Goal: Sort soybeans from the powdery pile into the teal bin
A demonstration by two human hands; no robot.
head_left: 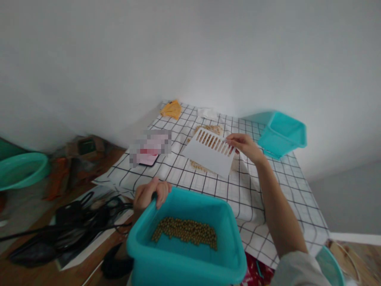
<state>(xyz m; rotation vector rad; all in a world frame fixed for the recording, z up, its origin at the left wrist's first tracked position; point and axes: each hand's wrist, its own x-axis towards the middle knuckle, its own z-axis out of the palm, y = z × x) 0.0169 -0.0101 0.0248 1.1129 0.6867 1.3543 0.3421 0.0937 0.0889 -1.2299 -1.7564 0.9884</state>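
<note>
My left hand (151, 194) is closed over the far left rim of a teal plastic bin (186, 264), which is close to me. A small dark object shows at its fingers; its kind is unclear. A layer of small round brown-gold beans or pellets (190, 230) lies toward the far side of the bin's floor. Farther off, my right hand (245, 146) pinches the right corner of a flat white plastic plate with a row of slots (205, 155). The plate is above a pale, bean-like spread (210, 129) on the checked cloth, covering part of it.
The black-and-white checked cloth (178, 174) covers the table. A second teal bin (279, 137) is tilted at the right. A yellow cloth (172, 109) and a phone (149, 159) lie at the left. Cables (98, 214) and a green basin (24, 171) are farther left.
</note>
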